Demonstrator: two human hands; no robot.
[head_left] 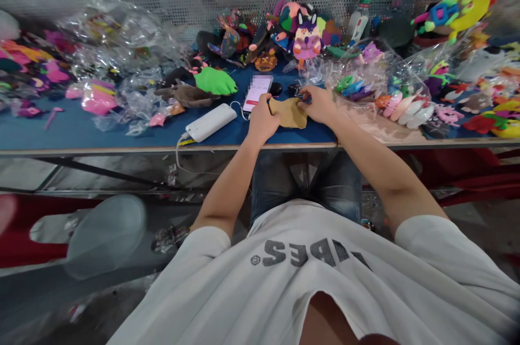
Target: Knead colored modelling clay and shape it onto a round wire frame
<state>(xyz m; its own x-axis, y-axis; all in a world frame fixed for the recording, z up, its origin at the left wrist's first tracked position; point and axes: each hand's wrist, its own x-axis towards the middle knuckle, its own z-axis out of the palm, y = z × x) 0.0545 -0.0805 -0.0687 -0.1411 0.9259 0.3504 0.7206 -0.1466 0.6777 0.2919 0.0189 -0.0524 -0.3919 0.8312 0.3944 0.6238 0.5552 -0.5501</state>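
Between my hands is a flat tan piece with a wavy outline (289, 113), which looks like soft modelling clay. My left hand (263, 122) is closed on its left edge, thumb on top. On the opposite side, my right hand (319, 104) pinches the upper right edge with thumb and fingertips. The piece lies at or just above the blue tabletop; I cannot tell which. Just beyond my left hand is a lit phone (257, 95) with a white cable. A white power bank (212, 122) lies to the left.
A bright green clay piece (215, 81) and brown clay (187, 95) lie left of the phone. Clay figures (307, 41) crowd the back, near a bottle (362, 12). Plastic bags of coloured clay (400, 101) cover the right. A cable hangs over the front table edge (219, 147).
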